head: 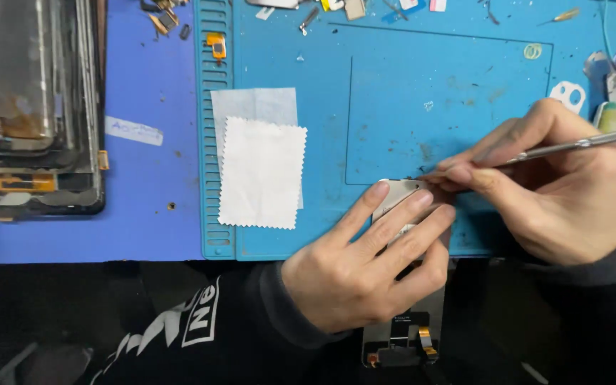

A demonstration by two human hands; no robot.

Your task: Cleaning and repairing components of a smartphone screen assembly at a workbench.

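Holding: the left hand [354, 274] presses a small pale flat part [398, 196] down on the blue mat [422, 107], fingers [393, 221] stretched flat over it, not curled.
Tool: the right hand [561, 189] grasps a thin metal tool [572, 145] in a pinch, like a pen.
Tool axis: long axis runs left-right, handle end off to the right and slightly far, tip pointing left at the part's far edge.
Part place: near the mat's near edge, right of centre; mostly hidden under the left fingers, so its long axis cannot be told.
Below: a dark component with an orange flex strip [402, 342] sits near the person, under the left wrist.
Left of hands: a white cloth with zigzag edges [262, 175] lies on a thinner sheet [254, 105], well apart from the part.
Far left: a stack of dark phone screens [30, 107] on the purple surface [151, 178].
Far edge: small screws, scraps and tools [308, 18], clear of both hands.
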